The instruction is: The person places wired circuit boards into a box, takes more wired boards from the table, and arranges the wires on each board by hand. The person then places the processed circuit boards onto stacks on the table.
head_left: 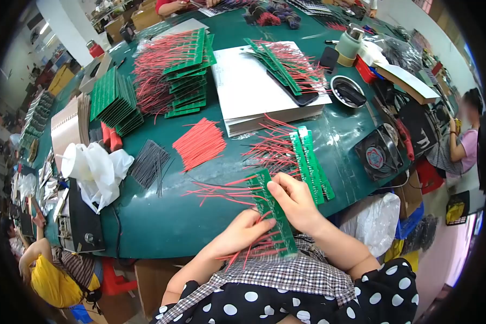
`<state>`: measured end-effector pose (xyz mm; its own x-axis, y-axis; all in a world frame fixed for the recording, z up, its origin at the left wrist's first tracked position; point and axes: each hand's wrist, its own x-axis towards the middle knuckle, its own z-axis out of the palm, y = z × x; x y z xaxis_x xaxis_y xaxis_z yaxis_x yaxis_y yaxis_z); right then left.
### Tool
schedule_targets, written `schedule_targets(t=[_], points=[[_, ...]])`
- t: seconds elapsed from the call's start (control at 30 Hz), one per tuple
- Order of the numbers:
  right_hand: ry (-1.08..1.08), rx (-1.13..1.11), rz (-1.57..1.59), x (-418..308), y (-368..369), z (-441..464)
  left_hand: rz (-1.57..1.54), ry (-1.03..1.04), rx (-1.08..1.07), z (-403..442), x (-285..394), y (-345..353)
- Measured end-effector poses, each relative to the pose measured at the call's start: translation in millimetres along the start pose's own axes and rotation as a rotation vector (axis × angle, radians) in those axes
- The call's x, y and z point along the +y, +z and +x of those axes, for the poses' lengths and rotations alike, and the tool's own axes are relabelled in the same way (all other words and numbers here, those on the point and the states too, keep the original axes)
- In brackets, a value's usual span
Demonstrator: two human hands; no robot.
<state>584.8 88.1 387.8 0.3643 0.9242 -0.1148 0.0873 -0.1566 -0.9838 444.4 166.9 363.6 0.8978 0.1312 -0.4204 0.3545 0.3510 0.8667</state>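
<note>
Left fingers [248,217] partly out of sight behind green board [280,231]

Green table [146,229]: pale-green flask [352,39] upright at upper right, round dish [333,89] holding dark item [351,96] near it, dark fan [377,154] by right edge. Left side: spiral notebook [66,127], white plastic bag [110,174]. Co-worker in pink [470,147], far right.

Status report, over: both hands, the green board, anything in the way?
Left hand and right hand on green board. Red wires jutting off its left side. No obstruction seen.
</note>
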Motion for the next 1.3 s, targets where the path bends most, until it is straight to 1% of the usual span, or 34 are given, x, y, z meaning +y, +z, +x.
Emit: schedule_targets(t=[0.03,0.07,0.1,0.17,0.23,0.27,0.37,0.4,0.53,0.57,0.6,0.63,0.7,0.73,0.77,0.8,0.83,0.87,0.9,0.97,1.03,1.1,1.13,1.2,1.23,1.3], points=[[-0.031,0.065,-0.001,4.4,2.4,1.0,0.0,0.006,-0.008,0.6,2.6,0.7],[-0.061,0.123,-0.001,8.4,3.2,0.9,-0.073,0.054,-0.052,-1.7,5.0,0.4],[-0.058,0.123,-0.004,12.5,3.8,-0.1,-0.145,0.098,-0.093,-4.5,6.0,-1.7],[-0.083,0.163,0.05,18.2,7.1,-1.9,-0.137,0.252,-0.016,-7.6,7.3,-16.3],[-0.063,0.162,0.073,14.7,7.1,-4.6,-0.475,0.304,-0.044,-3.4,0.1,-34.7],[-0.064,0.158,0.072,14.3,8.3,-4.3,-0.459,0.343,0.048,1.8,-6.1,-36.9],[-0.063,0.126,0.026,11.6,7.9,-3.6,-0.441,0.311,0.083,8.0,-8.4,-30.1],[-0.077,0.148,0.004,9.9,8.1,-3.8,-0.357,0.339,0.084,9.0,-3.2,-25.9],[-0.101,0.168,-0.053,8.5,5.0,-3.6,-0.32,0.328,0.049,13.1,2.1,-31.6],[-0.102,0.172,-0.053,8.0,4.6,-3.3,-0.277,0.385,0.055,11.9,7.7,-28.3],[-0.151,0.17,-0.093,6.7,4.8,-3.1,-0.235,0.438,0.06,10.9,12.1,-25.4],[-0.201,0.166,-0.132,5.2,5.1,-2.6,-0.235,0.435,0.058,11.1,15.3,-24.1],[-0.191,0.152,-0.133,2.1,4.9,-0.5,-0.207,0.255,0.152,12.0,20.2,-23.1],[-0.203,0.123,-0.142,1.7,5.0,1.0,-0.115,0.315,0.16,14.4,17.8,-22.7],[-0.213,0.094,-0.151,1.4,5.1,2.2,-0.115,0.315,0.162,13.6,19.4,-23.2],[-0.212,0.093,-0.15,1.4,4.6,4.3,-0.104,0.248,0.12,12.6,23.1,-23.4],[-0.154,0.09,-0.128,2.1,3.8,6.1,-0.093,0.18,0.076,11.5,27.3,-22.6],[-0.097,0.087,-0.108,2.6,3.2,7.0,-0.081,0.159,0.085,9.8,34.2,-20.4],[-0.097,0.089,-0.108,2.8,4.5,6.9,-0.081,0.159,0.083,10.3,33.4,-21.3],[-0.069,0.166,-0.231,3.9,10.7,5.8,-0.031,0.183,0.057,11.2,31.0,-24.3],[-0.058,0.185,-0.224,11.2,13.5,6.1,-0.042,0.179,0.052,9.2,34.5,-21.2],[-0.067,0.12,-0.049,14.9,14.9,5.7,-0.048,0.241,-0.014,7.8,35.1,-21.6],[-0.063,0.118,-0.046,19.8,15.6,6.2,-0.118,0.189,-0.055,7.9,34.8,-24.2],[-0.085,0.032,0.257,29.3,15.7,8.1,-0.128,0.201,-0.034,8.7,28.8,-22.9],[-0.084,0.03,0.258,27.7,16.0,6.3,-0.138,0.216,-0.014,8.6,26.8,-22.2],[-0.085,0.013,0.375,23.3,16.6,1.0,-0.185,0.183,-0.051,8.9,25.6,-22.6]])
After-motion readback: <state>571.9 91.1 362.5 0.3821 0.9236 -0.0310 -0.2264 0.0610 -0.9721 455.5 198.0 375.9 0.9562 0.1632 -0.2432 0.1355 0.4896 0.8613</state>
